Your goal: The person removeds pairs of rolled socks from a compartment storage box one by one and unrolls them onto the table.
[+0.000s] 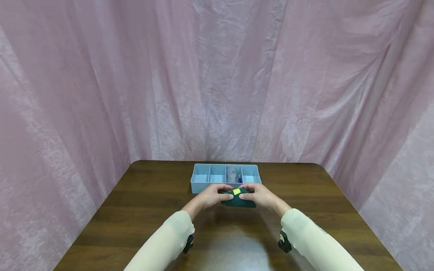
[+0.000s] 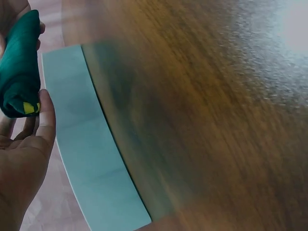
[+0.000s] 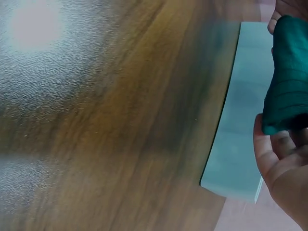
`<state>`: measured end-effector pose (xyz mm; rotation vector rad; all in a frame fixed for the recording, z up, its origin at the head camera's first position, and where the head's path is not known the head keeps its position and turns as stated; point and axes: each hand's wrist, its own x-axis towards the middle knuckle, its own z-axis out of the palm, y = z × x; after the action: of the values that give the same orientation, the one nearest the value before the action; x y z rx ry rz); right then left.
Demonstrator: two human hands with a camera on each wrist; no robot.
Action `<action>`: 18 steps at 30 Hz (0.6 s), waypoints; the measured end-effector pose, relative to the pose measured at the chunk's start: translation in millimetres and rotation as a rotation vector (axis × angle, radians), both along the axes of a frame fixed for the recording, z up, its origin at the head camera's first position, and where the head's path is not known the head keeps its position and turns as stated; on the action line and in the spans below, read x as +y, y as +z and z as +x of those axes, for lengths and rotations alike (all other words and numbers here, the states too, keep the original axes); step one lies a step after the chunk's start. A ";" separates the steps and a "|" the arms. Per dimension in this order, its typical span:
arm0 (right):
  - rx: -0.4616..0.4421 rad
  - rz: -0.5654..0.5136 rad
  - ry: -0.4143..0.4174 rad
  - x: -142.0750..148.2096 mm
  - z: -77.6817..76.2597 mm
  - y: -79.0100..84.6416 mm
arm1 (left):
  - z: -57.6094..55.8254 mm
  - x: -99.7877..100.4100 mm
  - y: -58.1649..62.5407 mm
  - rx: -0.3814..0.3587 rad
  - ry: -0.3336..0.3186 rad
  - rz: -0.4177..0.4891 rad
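A rolled dark green cloth with a small yellow patch is held up between both hands, just in front of a light blue divided box. My left hand pinches its left end, thumb on the near side and fingers behind. At the other end, my right hand grips it the same way. In the left wrist view the green cloth shows a rolled end with the yellow patch beside the fingertips. Folds and a dark hollow end of the cloth appear in the right wrist view.
The light blue box stands on the wooden table near its far edge. A grey rolled item and a small dark blue thing sit in its third compartment from the left. Pink curtains hang behind the table.
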<state>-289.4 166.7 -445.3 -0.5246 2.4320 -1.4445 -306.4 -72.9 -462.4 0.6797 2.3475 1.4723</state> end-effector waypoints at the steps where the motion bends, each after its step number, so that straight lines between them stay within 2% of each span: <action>1: 0.006 -0.003 -0.007 0.3 1.1 -0.8 | 0.6 -0.7 -1.2 -0.011 0.004 0.009; 8: 0.120 0.018 0.000 5.1 6.5 -6.3 | 3.3 -4.6 -2.8 -0.097 -0.014 0.013; 12: 0.126 0.064 0.016 9.1 10.5 -11.6 | 5.8 -1.5 -8.1 -0.093 -0.039 -0.014; 18: 0.112 0.094 0.033 12.6 20.5 -20.3 | 16.6 1.0 -14.9 -0.062 -0.041 -0.083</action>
<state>-268.9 179.4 -465.6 -0.6372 2.5495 -1.3138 -289.8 -71.9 -477.3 0.6484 2.3191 1.3515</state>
